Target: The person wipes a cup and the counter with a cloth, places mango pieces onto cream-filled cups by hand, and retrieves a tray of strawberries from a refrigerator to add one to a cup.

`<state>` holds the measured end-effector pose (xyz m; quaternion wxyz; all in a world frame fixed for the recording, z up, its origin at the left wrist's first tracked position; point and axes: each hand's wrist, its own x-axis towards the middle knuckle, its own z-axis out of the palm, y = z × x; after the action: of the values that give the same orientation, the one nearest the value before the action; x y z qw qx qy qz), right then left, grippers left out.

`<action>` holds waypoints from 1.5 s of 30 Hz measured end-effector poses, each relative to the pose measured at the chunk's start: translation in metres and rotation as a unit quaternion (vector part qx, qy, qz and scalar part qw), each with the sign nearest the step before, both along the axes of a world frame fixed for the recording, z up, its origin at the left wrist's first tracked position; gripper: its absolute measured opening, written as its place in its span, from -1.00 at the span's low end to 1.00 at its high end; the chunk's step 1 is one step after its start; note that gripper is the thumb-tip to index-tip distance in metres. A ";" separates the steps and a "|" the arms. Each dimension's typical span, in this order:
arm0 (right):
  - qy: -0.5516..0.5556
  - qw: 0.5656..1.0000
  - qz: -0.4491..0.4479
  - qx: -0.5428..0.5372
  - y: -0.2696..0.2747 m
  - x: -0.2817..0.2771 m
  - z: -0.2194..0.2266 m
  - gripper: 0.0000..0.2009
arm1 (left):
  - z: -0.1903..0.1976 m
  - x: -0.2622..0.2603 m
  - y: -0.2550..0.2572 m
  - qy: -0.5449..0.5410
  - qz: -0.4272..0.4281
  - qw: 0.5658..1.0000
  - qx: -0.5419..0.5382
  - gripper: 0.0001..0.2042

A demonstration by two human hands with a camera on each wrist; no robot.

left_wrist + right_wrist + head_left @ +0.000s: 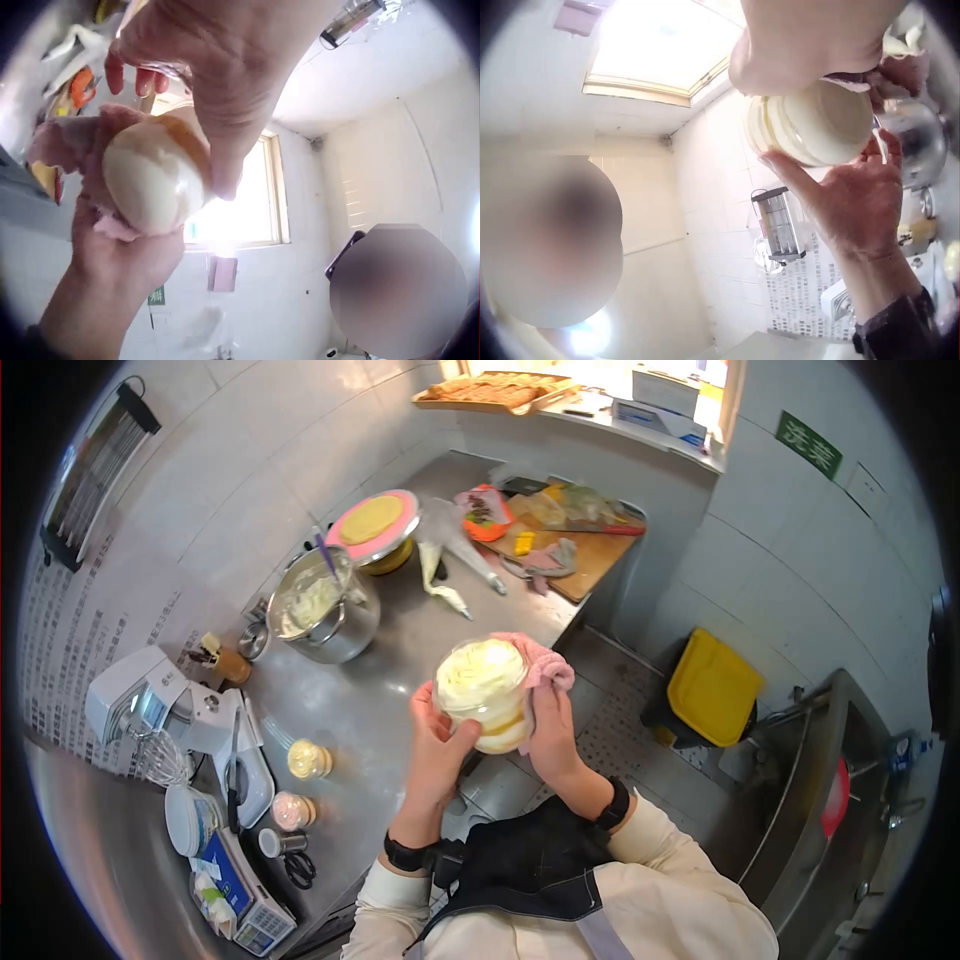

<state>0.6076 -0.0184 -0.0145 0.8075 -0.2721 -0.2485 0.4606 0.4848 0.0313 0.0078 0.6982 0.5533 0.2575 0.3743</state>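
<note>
A clear cup (497, 732) of layered cream dessert, topped with a swirl of pale cream (480, 668), is held up in front of the apron. My left hand (436, 748) grips its left side, thumb across the front. On the other side my right hand (553, 738) holds a pink cloth (546, 663) against the cup wall. From below, in the left wrist view, the cup's base (150, 184) shows with the cloth (91, 154) bunched beside it. The right wrist view shows the cup (814, 127) tilted, my left thumb and fingers around it.
On the steel table (390, 685) stand a mixing bowl (340, 625) of cream, a pink turntable (375, 520), piping bags (443, 592) and two small dessert cups (309, 759). A cutting board (590, 565) with a knife lies at the far end. A yellow-lidded bin (712, 685) is right.
</note>
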 end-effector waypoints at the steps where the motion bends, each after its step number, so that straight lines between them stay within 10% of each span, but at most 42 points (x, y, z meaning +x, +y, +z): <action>1: -0.188 0.969 -0.157 0.047 -0.003 0.008 -0.004 -0.81 | -0.011 0.008 -0.009 -0.047 0.009 0.998 -0.046 -0.19; 3: -0.416 0.839 -0.332 0.110 -0.009 0.022 0.002 -0.93 | -0.023 0.027 -0.028 -0.141 0.041 0.987 -0.066 -0.30; 7: -0.454 0.779 -0.390 0.185 -0.015 0.026 0.006 -0.88 | -0.034 0.031 -0.037 -0.106 -0.057 0.993 0.022 -0.29; 8: -0.455 0.778 -0.390 0.189 -0.017 0.026 0.004 -0.88 | -0.029 0.031 -0.038 -0.108 -0.055 0.992 0.025 -0.29; 10: -0.265 0.920 -0.265 0.117 -0.023 0.022 0.002 -0.85 | -0.020 0.028 -0.039 -0.030 -0.075 0.995 0.064 -0.27; 17: -0.361 0.917 -0.137 -0.105 -0.055 0.031 0.003 -0.76 | -0.025 0.014 -0.037 -0.062 -0.121 0.990 0.033 -0.20; 19: -0.162 0.979 0.033 -0.117 -0.053 0.036 0.010 -0.72 | -0.026 0.011 -0.035 -0.082 -0.186 0.979 -0.031 -0.20; 23: 0.026 0.999 0.005 -0.040 -0.057 0.020 0.023 -0.76 | -0.020 0.022 -0.042 -0.072 -0.209 0.975 -0.008 -0.18; 26: -0.007 0.969 -0.246 0.017 -0.051 0.019 0.010 -0.87 | -0.018 0.045 -0.052 -0.109 -0.028 0.988 0.110 -0.18; 29: -0.440 0.762 -0.473 0.038 -0.056 0.033 0.022 -0.94 | -0.008 0.044 -0.062 -0.098 0.116 0.970 0.189 -0.20; 32: -0.477 0.727 -0.483 0.105 -0.055 0.034 0.018 -0.93 | -0.006 0.034 -0.075 -0.080 0.105 0.981 0.140 -0.21; 35: -0.424 0.809 -0.387 0.126 -0.047 0.033 0.010 -0.83 | -0.003 0.026 -0.076 -0.077 0.082 0.972 0.208 -0.18; 44: -0.435 0.775 -0.405 0.214 -0.040 0.045 -0.006 -0.73 | 0.025 0.015 -0.060 0.006 -0.065 0.973 0.222 -0.24; 45: -0.379 0.858 -0.311 0.153 -0.040 0.045 -0.014 -0.69 | 0.023 0.016 -0.060 0.020 -0.064 0.974 0.217 -0.29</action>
<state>0.6521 -0.0586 -0.0283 0.7837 -0.3620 -0.5048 0.0036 0.5013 -0.0282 0.0307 0.5781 0.7147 0.1484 0.3647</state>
